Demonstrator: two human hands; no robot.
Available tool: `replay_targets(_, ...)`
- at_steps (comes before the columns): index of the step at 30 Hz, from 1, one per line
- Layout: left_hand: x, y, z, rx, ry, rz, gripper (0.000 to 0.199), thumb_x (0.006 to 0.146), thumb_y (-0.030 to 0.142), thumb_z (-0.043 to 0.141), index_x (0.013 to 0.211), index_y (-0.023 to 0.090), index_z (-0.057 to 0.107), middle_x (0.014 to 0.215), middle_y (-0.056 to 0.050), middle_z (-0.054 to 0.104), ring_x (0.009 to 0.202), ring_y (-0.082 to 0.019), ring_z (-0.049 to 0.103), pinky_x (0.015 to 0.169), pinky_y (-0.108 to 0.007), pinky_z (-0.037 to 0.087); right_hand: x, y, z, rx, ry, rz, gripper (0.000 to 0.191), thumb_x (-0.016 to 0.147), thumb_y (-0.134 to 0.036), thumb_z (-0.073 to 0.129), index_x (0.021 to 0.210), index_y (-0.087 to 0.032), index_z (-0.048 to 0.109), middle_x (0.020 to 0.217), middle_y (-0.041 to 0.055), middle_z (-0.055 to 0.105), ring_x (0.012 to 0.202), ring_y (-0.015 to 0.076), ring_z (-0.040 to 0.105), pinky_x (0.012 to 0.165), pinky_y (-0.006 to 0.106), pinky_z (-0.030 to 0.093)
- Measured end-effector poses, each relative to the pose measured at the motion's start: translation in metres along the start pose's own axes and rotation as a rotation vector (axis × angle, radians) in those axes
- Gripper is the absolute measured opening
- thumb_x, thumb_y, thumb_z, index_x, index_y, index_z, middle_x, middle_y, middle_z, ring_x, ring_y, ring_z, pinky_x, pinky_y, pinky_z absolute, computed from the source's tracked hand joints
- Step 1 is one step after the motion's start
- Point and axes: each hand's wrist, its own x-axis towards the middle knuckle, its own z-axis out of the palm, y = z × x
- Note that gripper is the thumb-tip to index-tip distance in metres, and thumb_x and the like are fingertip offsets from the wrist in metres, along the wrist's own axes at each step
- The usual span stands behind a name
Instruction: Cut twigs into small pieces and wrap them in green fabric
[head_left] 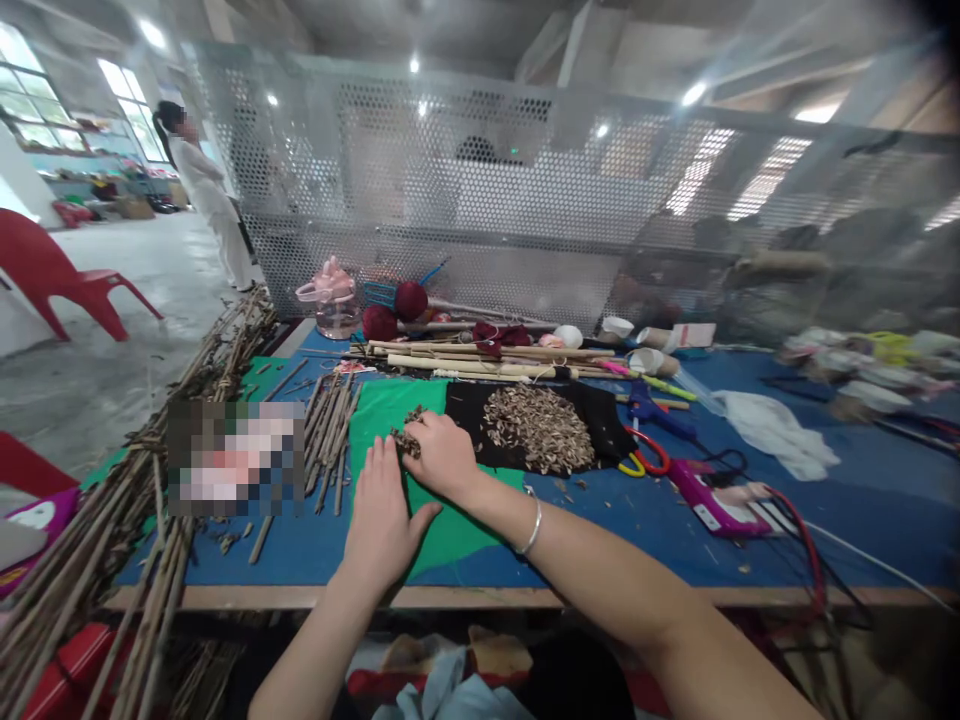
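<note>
My left hand (379, 505) lies flat on a green cloth (457, 545), fingers stretched forward and thumb out to the side. Beside it my right hand (444, 455), with a silver bangle at the wrist, curls its fingers over a small clump of dried brown bits (407, 442) on the same cloth. The left fingertips come up close to that clump. To the right, a heap of pale brown seed-like pieces (538, 428) is spread on a black cloth (606, 415). Short cut twigs (330, 430) lie in rows left of the green cloth.
Long branches (142, 470) jut past the table's left edge. Scissors (651, 458), a blue glue gun (660, 408) and a purple box with cables (712, 500) are at right. Sticks and dark red yarn balls (411, 300) line the back, before a perforated screen. A person stands far left.
</note>
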Motion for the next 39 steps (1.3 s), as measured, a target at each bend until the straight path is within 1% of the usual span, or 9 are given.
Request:
replay_targets(5,0.001,-0.001,0.002,-0.023,-0.007,-0.011,0.092,0.077,0.046,0.053,0.142,0.012,-0.002,0.146,-0.021,0.018,0.135,-0.034,0.014,0.104,-0.051,0.028,-0.003,-0.004,0.002,0.021,-0.006,0.003,0.032,0.080,-0.044,0.047,0.101,-0.023,0.060,0.106,0.0091,0.058,0.098,0.0261,0.050,0.087,0.044,0.036)
replay_targets(9,0.000,-0.001,0.001,-0.039,-0.001,-0.011,0.092,0.077,0.046,0.054,0.142,0.012,-0.002,0.146,-0.021,0.020,0.135,-0.034,0.015,0.103,-0.051,0.028,0.002,0.007,-0.009,0.163,-0.176,-0.050,0.061,0.072,-0.052,0.057,0.127,-0.031,0.045,0.137,0.0098,0.038,0.124,0.0369,0.031,0.097,0.062,0.015)
replay_targets(12,0.000,-0.001,0.000,-0.041,0.005,0.000,0.092,0.077,0.046,0.054,0.142,0.014,-0.003,0.146,-0.021,0.018,0.135,-0.034,0.016,0.103,-0.052,0.028,0.007,0.022,-0.018,0.410,-0.254,-0.045,0.065,0.074,-0.058,0.054,0.132,-0.033,0.040,0.143,0.0086,0.030,0.130,0.0371,0.023,0.099,0.062,0.013)
replay_targets(16,0.002,-0.005,0.001,-0.032,0.010,0.013,0.091,0.078,0.046,0.053,0.142,0.012,-0.002,0.146,-0.022,0.018,0.135,-0.034,0.016,0.103,-0.052,0.029,0.010,0.037,-0.018,0.803,0.145,0.099,0.049,0.091,-0.047,0.024,0.100,-0.017,0.061,0.100,0.0086,0.064,0.098,0.0188,0.057,0.090,0.035,0.039)
replay_targets(19,0.002,-0.005,0.002,-0.050,0.037,0.023,0.090,0.078,0.047,0.053,0.142,0.012,0.001,0.146,-0.022,0.020,0.135,-0.035,0.016,0.103,-0.053,0.029,0.003,0.038,-0.015,0.878,0.249,0.176,0.045,0.092,-0.041,0.023,0.090,-0.016,0.059,0.062,0.0005,0.058,0.060,0.0127,0.055,0.068,0.026,0.045)
replay_targets(25,0.008,0.034,-0.025,-0.179,0.227,0.006,0.070,0.084,0.040,0.047,0.141,0.017,0.015,0.143,-0.017,0.030,0.134,-0.031,0.022,0.104,-0.051,0.027,-0.028,0.062,-0.023,0.735,0.338,0.000,0.045,0.079,-0.037,0.055,0.119,-0.018,0.046,0.113,0.0087,0.057,0.103,0.0191,0.053,0.091,0.033,0.039)
replay_targets(30,0.071,0.086,-0.028,-0.131,-0.087,0.224,0.054,0.086,0.036,0.042,0.133,0.012,0.034,0.130,-0.016,0.048,0.121,-0.024,0.044,0.100,-0.036,0.037,-0.037,0.151,-0.036,0.529,0.460,0.414,0.038,0.086,-0.039,0.041,0.114,-0.015,0.049,0.109,0.0111,0.060,0.102,0.0202,0.055,0.091,0.033,0.039)
replay_targets(34,0.145,0.108,0.016,0.151,-0.411,0.113,0.042,0.088,0.038,0.036,0.110,0.008,0.057,0.111,-0.019,0.060,0.107,-0.025,0.056,0.091,-0.032,0.042,-0.028,0.210,-0.047,0.230,0.136,0.600,0.032,0.091,-0.032,0.032,0.106,-0.016,0.055,0.105,0.0106,0.063,0.099,0.0200,0.057,0.086,0.028,0.040)
replay_targets(39,0.199,0.114,0.072,0.178,-0.504,0.141,0.045,0.089,0.037,0.031,0.095,0.007,0.064,0.103,-0.022,0.064,0.101,-0.026,0.060,0.086,-0.033,0.044,-0.015,0.225,-0.039,0.195,0.035,0.579,0.029,0.090,-0.023,0.035,0.099,-0.012,0.060,0.106,0.0145,0.063,0.101,0.0217,0.058,0.088,0.028,0.038)
